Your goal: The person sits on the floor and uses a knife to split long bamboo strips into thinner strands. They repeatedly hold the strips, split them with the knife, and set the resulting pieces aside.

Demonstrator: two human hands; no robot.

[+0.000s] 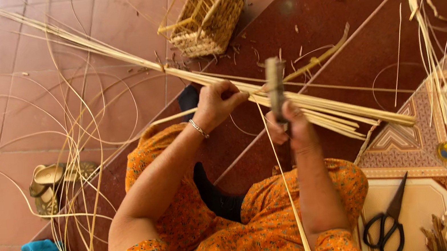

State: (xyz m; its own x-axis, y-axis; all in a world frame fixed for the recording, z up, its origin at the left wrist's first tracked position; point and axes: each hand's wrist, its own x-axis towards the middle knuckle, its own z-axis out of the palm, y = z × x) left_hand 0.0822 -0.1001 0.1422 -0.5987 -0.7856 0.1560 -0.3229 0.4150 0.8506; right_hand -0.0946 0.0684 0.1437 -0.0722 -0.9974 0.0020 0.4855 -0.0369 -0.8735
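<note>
**Step in hand: dressing the cane strips**

1. We sit on the dark red steps (329,8) with the bundle of long cane strips (319,111) laid slantwise across our front. It runs from the tiled floor at upper left to the patterned landing at right.
2. Our left hand (218,104) (the one with the bracelet) is closed around the bundle near its middle, fingers curled over the top.
3. Our right hand (293,128) is clenched on the handle of a short upright blade (275,87). The blade stands against the strips just beside the left hand. Motion blur hides its edge, so we cannot tell how deep it sits.
4. One thin strip (292,208) hangs away from the bundle and falls between our knees. We judge that the work is at the splitting or shaving stage.

**What a further stroke calls for**

- The left grip must stay firm so the bundle does not roll.
- The blade must follow the grain, with the left fingers kept clear of it.

**Within reach**

- Black scissors (388,219) on the landing
- A part-woven basket (214,9) on the steps above
</note>
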